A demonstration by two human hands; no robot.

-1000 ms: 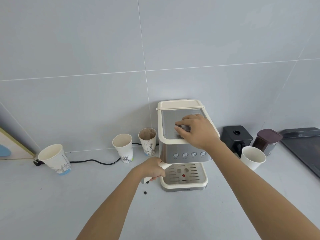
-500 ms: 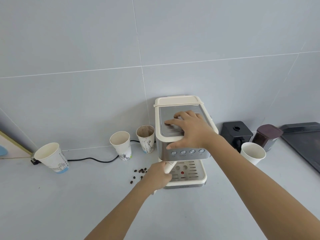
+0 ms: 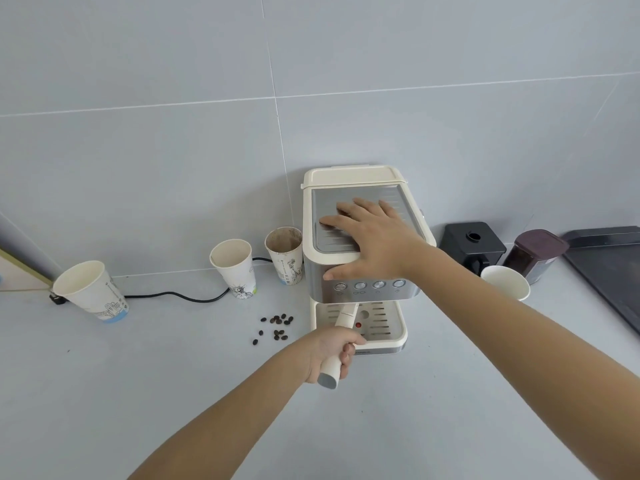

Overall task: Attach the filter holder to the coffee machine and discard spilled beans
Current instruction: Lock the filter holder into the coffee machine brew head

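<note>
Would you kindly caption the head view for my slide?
Left hand grips filter holder handle; right hand steadies coffee machine; beans spilled.

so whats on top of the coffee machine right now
The right hand lies flat, fingers spread, on the ribbed metal top of the coffee machine. Whatever is under the palm is hidden; the rest of the top looks bare.

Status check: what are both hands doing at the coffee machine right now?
Left hand gripping filter holder handle. Right hand flat on coffee machine top. Spilled beans on counter, uncollected.

Cream-and-steel coffee machine (image 3: 356, 237), dark beans (image 3: 277, 327)
</note>
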